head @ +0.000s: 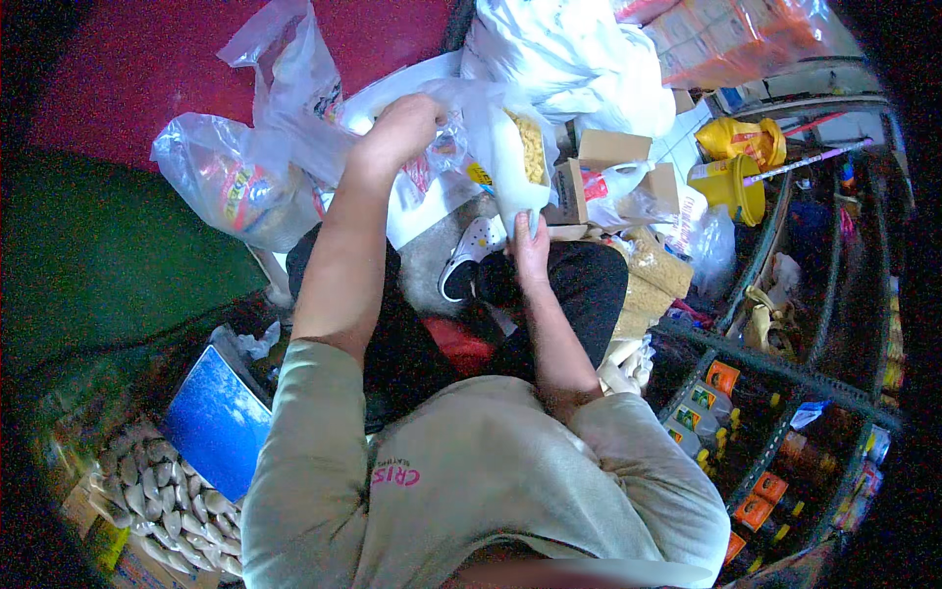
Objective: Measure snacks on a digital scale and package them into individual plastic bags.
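Note:
My right hand point(531, 247) grips the handle end of a pale scoop point(515, 195) that holds yellow dry pieces, seemingly pasta point(528, 147). The scoop's far end lies at a thin clear plastic bag point(471, 96). Up and to the left of it, my left hand point(412, 125) is closed on the bag's edge, its fingertips partly hidden. Printed plastic packaging point(441, 151) lies between the hands. A white clog point(477, 247) is on my foot below the scoop.
Filled clear bags point(250, 188) stand at left. To the right are an open cardboard box point(614, 143), yellow tubs point(725, 184), bags of yellow pieces point(651, 272) and a rack of bottles point(695, 420). A blue flat object point(221, 423) lies beside my left arm.

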A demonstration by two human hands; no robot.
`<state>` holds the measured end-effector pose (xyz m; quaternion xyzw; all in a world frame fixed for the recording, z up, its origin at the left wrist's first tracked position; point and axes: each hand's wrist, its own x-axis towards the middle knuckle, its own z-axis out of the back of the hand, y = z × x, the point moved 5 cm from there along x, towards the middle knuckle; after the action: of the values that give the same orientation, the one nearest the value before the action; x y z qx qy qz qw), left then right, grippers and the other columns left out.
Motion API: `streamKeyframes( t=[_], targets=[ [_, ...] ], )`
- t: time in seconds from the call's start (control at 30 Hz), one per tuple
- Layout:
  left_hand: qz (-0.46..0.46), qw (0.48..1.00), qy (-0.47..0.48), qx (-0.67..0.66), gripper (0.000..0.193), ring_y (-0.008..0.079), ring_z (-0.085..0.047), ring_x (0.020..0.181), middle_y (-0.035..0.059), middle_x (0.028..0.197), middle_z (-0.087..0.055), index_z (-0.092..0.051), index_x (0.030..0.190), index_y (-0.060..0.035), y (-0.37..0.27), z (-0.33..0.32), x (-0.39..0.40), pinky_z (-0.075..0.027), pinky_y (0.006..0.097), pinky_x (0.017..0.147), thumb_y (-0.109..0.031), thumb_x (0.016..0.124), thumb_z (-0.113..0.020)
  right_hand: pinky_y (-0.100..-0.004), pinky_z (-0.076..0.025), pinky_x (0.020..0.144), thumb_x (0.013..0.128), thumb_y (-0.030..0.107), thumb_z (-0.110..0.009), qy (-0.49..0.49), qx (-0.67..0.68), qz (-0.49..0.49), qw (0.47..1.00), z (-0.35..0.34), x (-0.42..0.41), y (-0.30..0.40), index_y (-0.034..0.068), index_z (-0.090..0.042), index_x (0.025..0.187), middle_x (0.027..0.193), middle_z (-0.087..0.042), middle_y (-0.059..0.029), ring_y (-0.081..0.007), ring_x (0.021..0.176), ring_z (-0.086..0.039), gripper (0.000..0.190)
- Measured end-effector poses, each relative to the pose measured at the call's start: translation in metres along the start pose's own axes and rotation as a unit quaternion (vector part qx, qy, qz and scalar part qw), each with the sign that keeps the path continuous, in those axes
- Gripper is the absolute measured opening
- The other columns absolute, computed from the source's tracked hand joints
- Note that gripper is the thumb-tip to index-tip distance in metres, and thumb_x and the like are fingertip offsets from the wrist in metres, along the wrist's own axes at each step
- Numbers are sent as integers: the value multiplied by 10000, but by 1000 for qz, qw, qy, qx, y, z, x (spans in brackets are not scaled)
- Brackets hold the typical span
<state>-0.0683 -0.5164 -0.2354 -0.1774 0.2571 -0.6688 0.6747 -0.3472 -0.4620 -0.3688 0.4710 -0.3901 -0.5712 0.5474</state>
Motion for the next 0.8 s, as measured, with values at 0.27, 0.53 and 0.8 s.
streamKeyframes(
  t=[0.27,0.53,0.8],
  targets=[
    [-46,998,-24,26,340,327,-572,937,181,986,-603,-626,1008,-62,-5,-5,-3,-439,395,831,-41,697,-490,-314,-396,842,873,295,-528,19,63,-57,996,-3,-18,6,-32,-462,1136,1043,-551,-123,-194,950,-499,425],
    [-16,999,43,19,411,311,-545,1010,162,1069,-584,-586,1101,-93,2,-23,20,-412,377,900,-56,703,-490,-312,-402,837,867,283,-538,37,23,-49,998,8,-23,7,-34,-458,1151,1036,-561,-129,-198,943,-512,433],
    [-41,997,27,-60,438,293,-532,1044,160,1102,-576,-570,1117,-58,10,-30,39,-398,358,925,-92,683,-527,-234,-404,465,881,247,-493,-14,-85,161,983,16,-21,13,15,-481,1034,772,-521,-33,-98,574,-480,278]
  ],
)
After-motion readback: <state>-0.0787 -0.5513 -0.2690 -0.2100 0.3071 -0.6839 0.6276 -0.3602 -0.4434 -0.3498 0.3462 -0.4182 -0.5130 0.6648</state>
